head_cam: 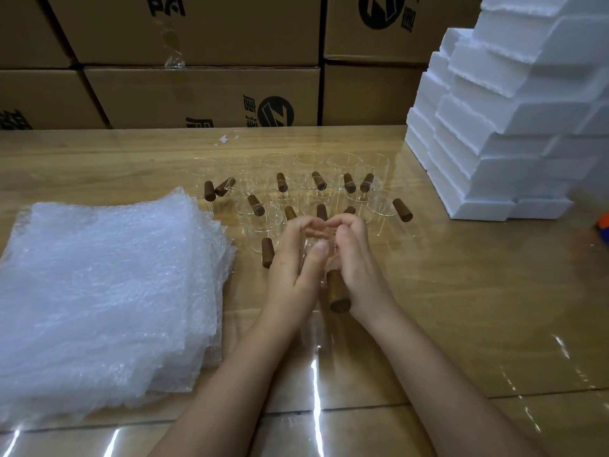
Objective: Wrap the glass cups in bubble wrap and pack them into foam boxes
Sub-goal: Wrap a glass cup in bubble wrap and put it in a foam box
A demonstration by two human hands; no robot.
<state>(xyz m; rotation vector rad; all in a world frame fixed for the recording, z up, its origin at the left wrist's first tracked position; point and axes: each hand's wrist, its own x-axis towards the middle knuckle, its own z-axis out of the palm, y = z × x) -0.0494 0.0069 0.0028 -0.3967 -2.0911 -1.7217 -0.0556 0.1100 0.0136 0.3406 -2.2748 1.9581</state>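
Note:
Both my hands hold one clear glass cup (319,250) with a brown wooden handle (338,295) that points toward me. My left hand (295,258) curls round its left side and my right hand (354,255) curls round its right side, fingertips meeting over the top. Behind them stand several more glass cups with wooden handles (296,192) in rows on the wooden table (461,291). A thick stack of bubble wrap sheets (105,291) lies to my left. White foam boxes (501,127) are stacked high at the right.
Brown cardboard cartons (204,61) form a wall along the table's far edge. A small orange and blue object (603,227) shows at the right edge. One loose cup with its handle (267,257) stands just left of my left hand.

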